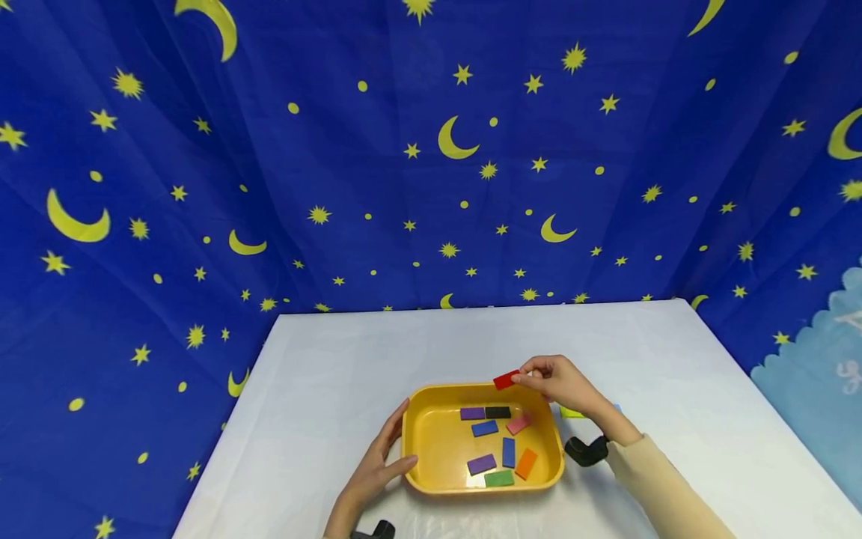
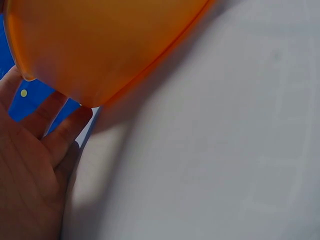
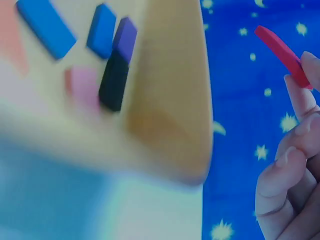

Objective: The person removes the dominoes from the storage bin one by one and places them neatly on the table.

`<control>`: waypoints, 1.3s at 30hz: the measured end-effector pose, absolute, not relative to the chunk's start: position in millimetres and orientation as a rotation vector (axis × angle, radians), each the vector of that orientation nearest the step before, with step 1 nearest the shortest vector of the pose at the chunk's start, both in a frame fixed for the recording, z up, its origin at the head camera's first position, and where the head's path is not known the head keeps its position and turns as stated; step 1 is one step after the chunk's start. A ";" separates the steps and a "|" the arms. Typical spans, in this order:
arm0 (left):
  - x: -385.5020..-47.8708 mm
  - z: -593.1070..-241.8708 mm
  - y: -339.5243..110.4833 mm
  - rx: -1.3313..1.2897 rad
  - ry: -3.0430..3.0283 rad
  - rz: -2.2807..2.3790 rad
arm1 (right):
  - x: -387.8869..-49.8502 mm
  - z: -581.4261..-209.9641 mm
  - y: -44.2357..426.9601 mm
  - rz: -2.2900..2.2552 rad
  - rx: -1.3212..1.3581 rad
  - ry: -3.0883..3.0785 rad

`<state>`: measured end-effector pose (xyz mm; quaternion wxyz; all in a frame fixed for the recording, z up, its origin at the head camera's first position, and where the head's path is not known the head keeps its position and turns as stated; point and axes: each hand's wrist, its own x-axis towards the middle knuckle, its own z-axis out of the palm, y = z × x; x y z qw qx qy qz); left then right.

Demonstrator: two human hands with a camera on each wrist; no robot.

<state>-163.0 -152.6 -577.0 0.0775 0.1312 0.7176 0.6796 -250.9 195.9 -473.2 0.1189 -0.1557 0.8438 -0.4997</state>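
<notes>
A red rectangular block (image 1: 506, 379) is pinched between the thumb and fingertips of my right hand (image 1: 557, 383), above the far rim of a yellow plastic tub (image 1: 431, 490). In the right wrist view the red block (image 3: 282, 55) stands out slantwise from the fingertips. My left hand (image 1: 373, 460) rests spread against the tub's left side, thumb at the rim. The left wrist view shows its fingers (image 2: 65, 130) fairly straight, touching the tub's outer wall (image 2: 100, 50). Inside the tub lie several blocks: purple (image 1: 481, 464), blue (image 1: 508, 453), black (image 1: 497, 412), pink (image 1: 518, 424), orange (image 1: 526, 464) and green (image 1: 499, 478).
A yellow-green block (image 1: 571, 412) lies on the white table (image 1: 323, 389) right of the tub, partly hidden by my right arm. A bit of blue shows behind that wrist. Dark blue cloth (image 1: 377, 187) with yellow moons and stars hangs behind the table.
</notes>
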 end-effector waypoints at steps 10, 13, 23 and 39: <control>-163.1 -577.4 -153.3 0.385 2.165 2.012 | -244.6 -484.3 251.1 -1.527 -0.168 2.549; -162.4 -577.7 -153.3 0.387 2.168 2.014 | -242.9 -488.5 267.2 -1.515 -0.096 2.543; -161.0 -578.5 -150.7 0.364 2.146 2.022 | -233.9 -504.1 330.5 -1.366 0.127 2.608; -162.0 -576.1 -153.7 0.372 2.172 2.016 | -221.8 -518.5 397.0 -1.228 0.202 2.591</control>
